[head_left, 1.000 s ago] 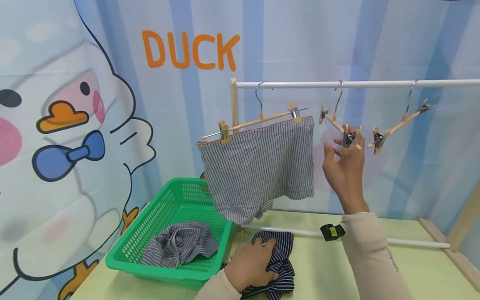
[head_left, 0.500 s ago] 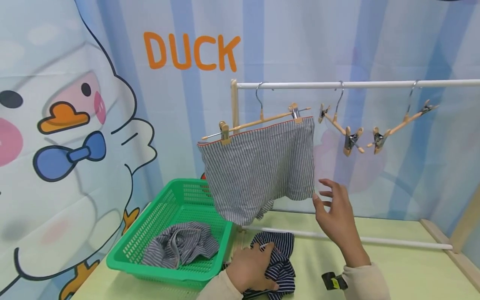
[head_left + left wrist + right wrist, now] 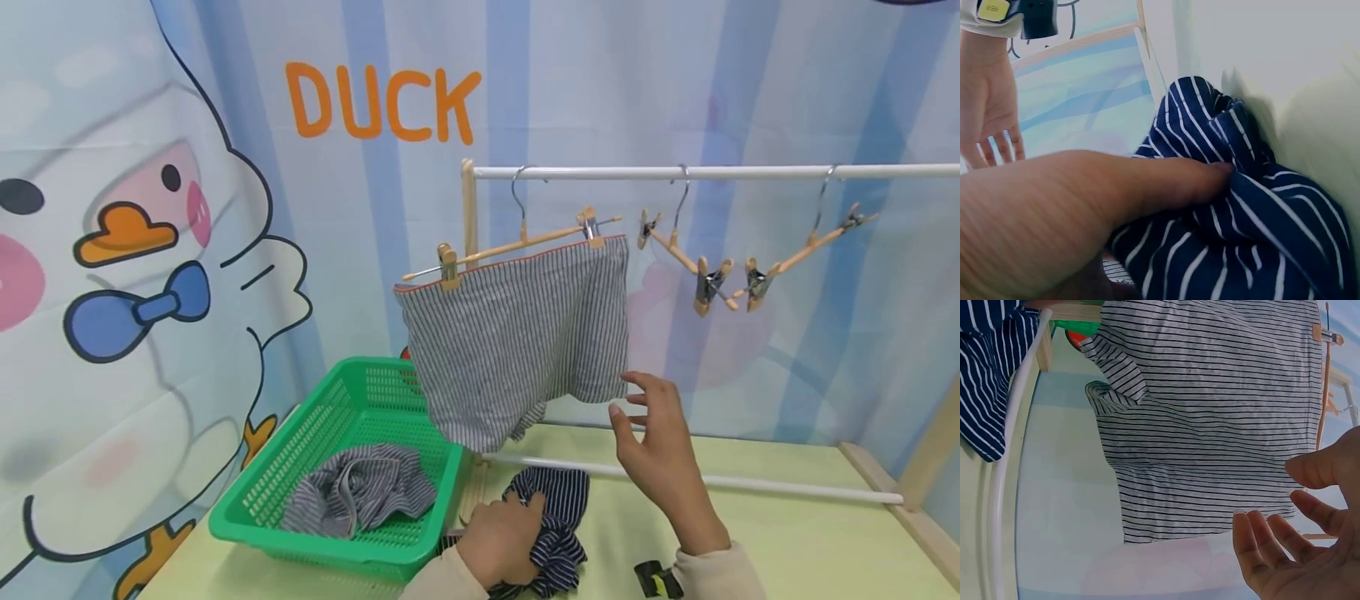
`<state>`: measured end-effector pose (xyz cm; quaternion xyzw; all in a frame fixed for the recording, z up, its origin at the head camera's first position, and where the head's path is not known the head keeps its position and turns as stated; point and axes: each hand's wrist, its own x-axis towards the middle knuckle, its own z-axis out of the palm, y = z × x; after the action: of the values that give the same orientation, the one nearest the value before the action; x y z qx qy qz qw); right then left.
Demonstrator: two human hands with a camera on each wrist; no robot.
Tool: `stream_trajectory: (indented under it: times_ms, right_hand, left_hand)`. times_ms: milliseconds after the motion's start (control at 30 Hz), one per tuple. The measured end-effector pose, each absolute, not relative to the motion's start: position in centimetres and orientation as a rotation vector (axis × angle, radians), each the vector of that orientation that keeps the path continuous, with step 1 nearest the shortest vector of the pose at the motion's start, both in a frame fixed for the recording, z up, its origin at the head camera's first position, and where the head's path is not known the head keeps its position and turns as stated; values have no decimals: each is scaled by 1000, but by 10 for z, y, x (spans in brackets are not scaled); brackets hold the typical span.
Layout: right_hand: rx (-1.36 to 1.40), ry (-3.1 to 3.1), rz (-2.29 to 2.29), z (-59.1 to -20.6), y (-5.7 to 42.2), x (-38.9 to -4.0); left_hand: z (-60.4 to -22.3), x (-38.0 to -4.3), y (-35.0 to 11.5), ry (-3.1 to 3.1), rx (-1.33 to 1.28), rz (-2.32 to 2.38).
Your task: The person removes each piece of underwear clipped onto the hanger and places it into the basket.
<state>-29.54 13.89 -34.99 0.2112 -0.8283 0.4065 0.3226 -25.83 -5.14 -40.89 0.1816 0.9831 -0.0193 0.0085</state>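
My left hand (image 3: 501, 537) grips a crumpled navy garment with white stripes (image 3: 558, 508) on the tabletop, right of the green basket. In the left wrist view its thumb presses into a fold of the navy cloth (image 3: 1272, 231); the other fingers are hidden. My right hand (image 3: 660, 454) is in the air, fingers loosely bent and apart, holding nothing. Near its fingertips hangs the lower right corner of grey striped shorts (image 3: 525, 342), clipped by the waistband to a wooden hanger (image 3: 517, 243). The right wrist view shows the right hand (image 3: 1297, 537) in front of these shorts.
A green basket (image 3: 247, 508) stands at left with a crumpled grey striped garment (image 3: 363, 492) inside. Two more clip hangers, one in the middle (image 3: 678, 250) and one at right (image 3: 810, 246), hang bare from the white rail (image 3: 750, 172). A lower white bar (image 3: 795, 489) crosses behind the hands.
My right hand has let go of the middle hanger's clip and come down beside the shorts. My left hand's fingers have curled in more, and the navy garment has shifted slightly under them.
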Motion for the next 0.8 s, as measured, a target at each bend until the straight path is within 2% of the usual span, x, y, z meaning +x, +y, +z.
stream_trajectory:
  times_ms: [333, 800]
  right_hand:
    - [575, -2165, 1015, -344, 143, -290]
    - [590, -2138, 995, -342, 140, -288]
  left_hand:
    - [-410, -265, -53, 3139, 601, 157]
    - [-379, -259, -66, 3330, 647, 411]
